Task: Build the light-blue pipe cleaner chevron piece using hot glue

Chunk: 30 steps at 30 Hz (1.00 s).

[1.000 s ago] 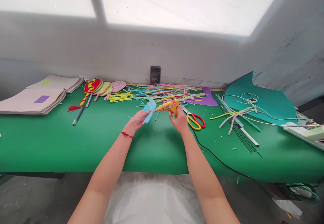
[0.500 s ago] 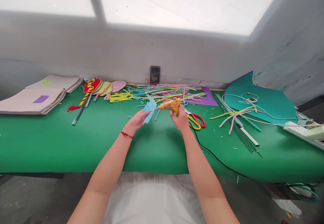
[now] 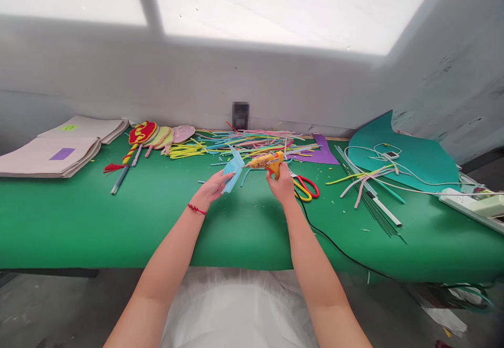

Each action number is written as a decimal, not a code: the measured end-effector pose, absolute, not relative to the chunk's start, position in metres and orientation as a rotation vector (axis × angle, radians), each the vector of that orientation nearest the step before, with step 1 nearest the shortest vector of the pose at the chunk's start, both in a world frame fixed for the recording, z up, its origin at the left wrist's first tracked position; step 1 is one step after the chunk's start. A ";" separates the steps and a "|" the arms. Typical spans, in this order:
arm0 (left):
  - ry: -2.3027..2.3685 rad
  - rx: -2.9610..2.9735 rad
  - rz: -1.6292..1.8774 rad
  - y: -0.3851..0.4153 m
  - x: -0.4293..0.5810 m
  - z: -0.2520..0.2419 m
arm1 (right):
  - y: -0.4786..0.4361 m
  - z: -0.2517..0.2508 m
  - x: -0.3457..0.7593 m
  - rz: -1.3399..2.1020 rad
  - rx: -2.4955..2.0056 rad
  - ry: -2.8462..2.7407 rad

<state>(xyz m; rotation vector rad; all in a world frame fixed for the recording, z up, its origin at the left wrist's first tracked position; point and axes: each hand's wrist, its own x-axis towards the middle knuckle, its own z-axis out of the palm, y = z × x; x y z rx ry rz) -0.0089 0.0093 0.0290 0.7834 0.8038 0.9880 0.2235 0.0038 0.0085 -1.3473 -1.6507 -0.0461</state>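
Observation:
My left hand (image 3: 211,189) is closed on a light blue piece made of glued strips (image 3: 232,169), held a little above the green table (image 3: 118,222). My right hand (image 3: 282,186) grips the handle of an orange glue gun (image 3: 268,161), whose nozzle points left at the blue piece's upper edge. The gun's black cord (image 3: 334,243) trails off the table's front edge to the right. A red string bracelet sits on my left wrist.
A heap of coloured strips (image 3: 252,143) lies behind my hands. Red and yellow scissors (image 3: 305,186) lie right of the gun. Finished fan-like pieces (image 3: 153,137) and paper stacks (image 3: 59,148) are at the left. A teal sheet (image 3: 409,154), white cables and a power strip (image 3: 472,206) are at the right.
The glue gun has shifted slightly right and up along the blue piece's edge. My left hand has stayed nearly still.

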 end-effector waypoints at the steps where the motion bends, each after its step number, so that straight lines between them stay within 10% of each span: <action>1: 0.801 0.781 0.988 0.009 -0.009 0.030 | 0.004 0.008 0.224 -0.047 -1.352 -1.648; 30: 0.787 0.768 0.996 0.010 -0.008 0.027 | 0.005 0.008 0.225 0.035 -1.357 -1.598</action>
